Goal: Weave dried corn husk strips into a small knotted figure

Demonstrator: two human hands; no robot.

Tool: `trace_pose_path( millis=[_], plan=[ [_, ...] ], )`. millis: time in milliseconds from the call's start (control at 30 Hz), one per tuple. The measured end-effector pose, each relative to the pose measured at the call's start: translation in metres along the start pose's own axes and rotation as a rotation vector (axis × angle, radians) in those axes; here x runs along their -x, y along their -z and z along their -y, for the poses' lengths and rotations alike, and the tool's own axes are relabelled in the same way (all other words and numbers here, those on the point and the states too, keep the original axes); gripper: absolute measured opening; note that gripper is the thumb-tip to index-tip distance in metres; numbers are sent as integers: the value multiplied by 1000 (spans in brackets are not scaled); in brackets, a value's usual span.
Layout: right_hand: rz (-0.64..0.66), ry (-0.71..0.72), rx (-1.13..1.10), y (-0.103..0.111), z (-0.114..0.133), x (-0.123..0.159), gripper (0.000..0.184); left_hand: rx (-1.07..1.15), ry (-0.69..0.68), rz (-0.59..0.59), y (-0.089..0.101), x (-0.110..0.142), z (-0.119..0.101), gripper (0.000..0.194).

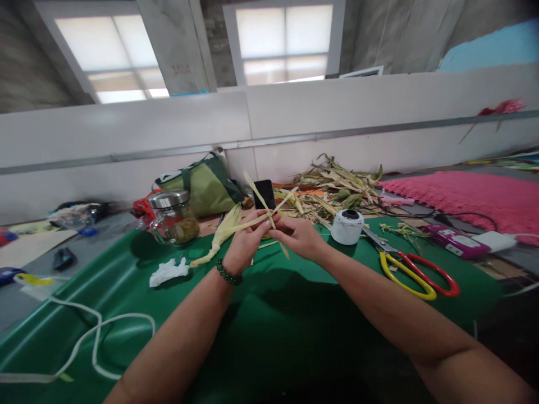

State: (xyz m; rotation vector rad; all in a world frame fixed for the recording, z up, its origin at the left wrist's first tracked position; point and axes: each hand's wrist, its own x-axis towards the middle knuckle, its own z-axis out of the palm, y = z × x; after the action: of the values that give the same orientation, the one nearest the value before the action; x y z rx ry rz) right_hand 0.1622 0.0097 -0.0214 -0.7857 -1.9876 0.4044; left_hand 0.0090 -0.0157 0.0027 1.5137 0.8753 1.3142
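Note:
Pale strips of corn husk (257,191) cross one another between my two hands, above the green mat. My left hand (245,242), with a green bead bracelet at the wrist, pinches them from the left. Close against it, my right hand (300,234) has its fingertips closed on the same crossing strips. One strip end hangs below the fingers, and others stick up and out to the sides. Just left of my left hand lies a whole corn husk (223,233) on the mat. A white roll of thread or tape (347,226) stands right of my right hand.
Scissors (406,264) with yellow and red handles lie at the right. A glass jar (174,219), crumpled tissue (169,272) and green bag (204,185) are at the left. Behind are a phone (264,194) and a husk pile (337,182). A white cord (99,325) crosses the mat (295,336).

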Motion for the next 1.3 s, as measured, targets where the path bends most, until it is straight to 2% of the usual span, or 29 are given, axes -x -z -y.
trace_pose_path(
  millis=[67, 133, 167, 267, 333, 433, 467, 533, 633, 700, 833, 1100, 1300],
  plan=[
    [80, -70, -140, -2, -1, -2, 30, 76, 42, 62, 6, -3, -1, 41],
    [91, -74, -205, 4, -3, -4, 31, 183, 135, 124, 20, -9, -1, 58],
    [90, -68, -226, 8, -4, -5, 30, 241, 160, 99, 29, -13, 0, 56],
    [138, -74, -321, 24, -9, -8, 27, 319, 187, -50, 53, -24, -1, 33],
    [206, -98, -383, 30, -12, -9, 27, 370, 262, 23, 60, -28, -2, 21],
    [258, -110, -403, 32, -14, -8, 27, 369, 325, 167, 56, -25, -3, 51],
    [267, -109, -388, 31, -15, -8, 26, 333, 310, 186, 51, -23, -3, 54],
    [301, -96, -327, 27, -14, -8, 26, 204, 236, 188, 41, -19, -3, 48],
    [358, -49, -202, 21, -11, -6, 29, -125, 124, 218, 26, -13, 0, 43],
    [358, -3, -105, 17, -9, -6, 30, -231, 90, 195, 19, -11, 2, 35],
    [326, 47, 35, 13, -8, -5, 32, -293, 50, 107, 14, -9, 3, 29],
    [382, 52, -26, 20, -11, -5, 34, -389, 114, 170, 20, -6, -14, 23],
    [376, 27, -63, 24, -10, -5, 35, -290, 180, 191, 24, -8, -9, 22]
  ],
)
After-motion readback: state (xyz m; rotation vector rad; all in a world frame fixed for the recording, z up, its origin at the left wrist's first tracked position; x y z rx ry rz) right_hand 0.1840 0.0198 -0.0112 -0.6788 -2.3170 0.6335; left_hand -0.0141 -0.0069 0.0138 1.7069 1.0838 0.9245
